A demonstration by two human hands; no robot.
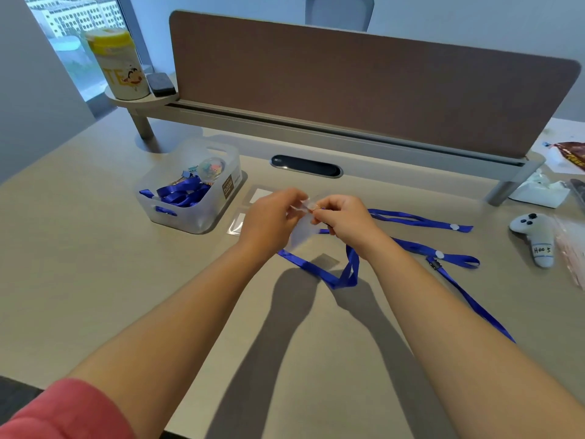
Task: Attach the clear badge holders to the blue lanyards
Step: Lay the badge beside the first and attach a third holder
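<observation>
Both hands meet just in front of the clear bin [202,217], a little to its right. The left hand [269,221] has its fingers curled and pinches the top edge of a clear badge holder [300,231], which hangs down between the hands. The right hand [343,221] is curled too and pinches the clip end of a blue lanyard [335,278] right against that top edge. The clip itself is too small and blurry to see well.

To do this step well, I think the left hand should keep the holder still and flat, so the slot does not wiggle. Then the right hand can push the clip through the slot and let it snap closed (a small tug would show it holds).

More badge holders [258,194] lie flat on the desk right beside the bin, and more lanyards sit inside it.
</observation>
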